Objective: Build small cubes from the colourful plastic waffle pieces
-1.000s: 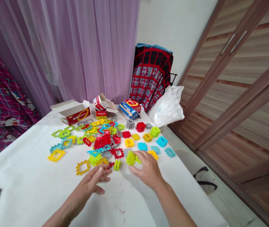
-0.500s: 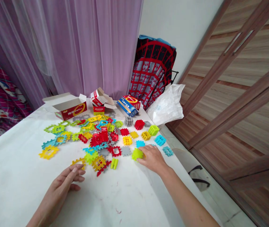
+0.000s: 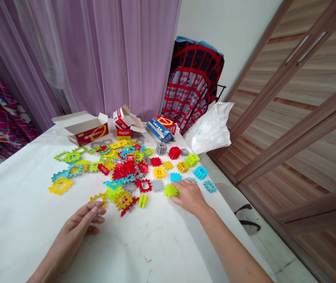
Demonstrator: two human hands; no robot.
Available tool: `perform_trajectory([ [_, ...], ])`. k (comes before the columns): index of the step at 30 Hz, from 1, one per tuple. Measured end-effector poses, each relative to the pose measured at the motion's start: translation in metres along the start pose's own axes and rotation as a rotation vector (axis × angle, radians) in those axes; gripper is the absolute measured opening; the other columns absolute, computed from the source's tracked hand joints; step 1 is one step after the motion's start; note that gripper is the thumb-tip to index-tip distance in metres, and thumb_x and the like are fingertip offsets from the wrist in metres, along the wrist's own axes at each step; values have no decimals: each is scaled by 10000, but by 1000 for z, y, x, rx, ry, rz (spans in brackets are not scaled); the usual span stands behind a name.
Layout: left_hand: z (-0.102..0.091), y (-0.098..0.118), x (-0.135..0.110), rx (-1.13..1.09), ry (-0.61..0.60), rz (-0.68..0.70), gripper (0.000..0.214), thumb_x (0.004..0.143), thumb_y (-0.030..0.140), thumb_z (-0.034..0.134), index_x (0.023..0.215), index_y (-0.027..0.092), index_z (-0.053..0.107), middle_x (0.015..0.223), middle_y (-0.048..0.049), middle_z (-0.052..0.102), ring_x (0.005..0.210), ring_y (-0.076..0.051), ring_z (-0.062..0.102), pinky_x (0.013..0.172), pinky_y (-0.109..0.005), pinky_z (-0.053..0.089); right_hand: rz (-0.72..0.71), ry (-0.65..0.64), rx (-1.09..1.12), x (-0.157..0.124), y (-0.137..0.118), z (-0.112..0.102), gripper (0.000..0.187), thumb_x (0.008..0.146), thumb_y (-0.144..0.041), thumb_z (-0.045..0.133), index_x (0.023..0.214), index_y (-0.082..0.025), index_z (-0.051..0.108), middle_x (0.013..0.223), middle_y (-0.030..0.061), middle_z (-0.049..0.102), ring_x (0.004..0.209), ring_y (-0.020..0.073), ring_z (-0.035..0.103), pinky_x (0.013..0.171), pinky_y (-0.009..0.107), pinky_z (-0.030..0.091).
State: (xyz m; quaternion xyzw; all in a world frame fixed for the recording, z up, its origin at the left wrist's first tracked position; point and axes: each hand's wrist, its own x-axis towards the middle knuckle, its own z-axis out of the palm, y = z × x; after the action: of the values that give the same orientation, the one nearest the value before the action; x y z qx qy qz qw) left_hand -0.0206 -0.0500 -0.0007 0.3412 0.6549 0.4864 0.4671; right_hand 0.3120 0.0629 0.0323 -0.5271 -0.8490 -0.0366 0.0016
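Observation:
A spread of colourful plastic interlocking pieces [image 3: 126, 169] lies on a white table [image 3: 23, 220]. My right hand [image 3: 189, 194] rests at the pile's right side, fingers curled on a lime-green piece [image 3: 170, 190]. Beside it are a grey piece [image 3: 157, 185] and cyan pieces [image 3: 200, 172]. My left hand [image 3: 81, 220] lies on the table with fingers stretched toward a yellow frame piece [image 3: 98, 197], holding nothing. A small green double piece [image 3: 142, 201] sits between the hands.
Open red cardboard boxes [image 3: 88, 131] and a blue-and-red box [image 3: 162, 127] stand at the table's far side. A white plastic bag [image 3: 209, 127] hangs off the right edge by a red patterned cloth over a chair [image 3: 191, 82]. Wooden doors are at right, purple curtains behind.
My left hand drew back leftward from the green double piece toward the yellow frame. My right hand moved the lime-green piece slightly farther away and to the right.

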Motion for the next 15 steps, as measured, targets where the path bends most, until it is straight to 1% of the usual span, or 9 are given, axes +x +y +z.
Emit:
perform_trajectory([
  [5,2,3,-1,-33,2,-21,693,565,750,710,990,203,713,952,-96,739,763,-207,660,568,-267,534,-6,-5,8,-1,1,1,310,825,-402,643,1083,-231,666,1042,70,708,1011,252,573,833,347,343],
  [11,2,5,-1,-58,2,-47,729,507,749,747,983,198,712,938,-84,738,765,-195,644,562,-250,527,-16,0,36,0,0,-3,361,788,-397,685,1110,-234,658,1081,68,686,1060,251,527,875,346,327],
  [15,1,2,-1,-52,-16,-41,697,557,729,738,1012,202,701,954,-78,737,782,-190,646,574,-242,525,-40,-50,40,5,-3,-5,408,779,-409,683,1140,-223,641,1108,79,678,1071,257,504,884,350,315],
])
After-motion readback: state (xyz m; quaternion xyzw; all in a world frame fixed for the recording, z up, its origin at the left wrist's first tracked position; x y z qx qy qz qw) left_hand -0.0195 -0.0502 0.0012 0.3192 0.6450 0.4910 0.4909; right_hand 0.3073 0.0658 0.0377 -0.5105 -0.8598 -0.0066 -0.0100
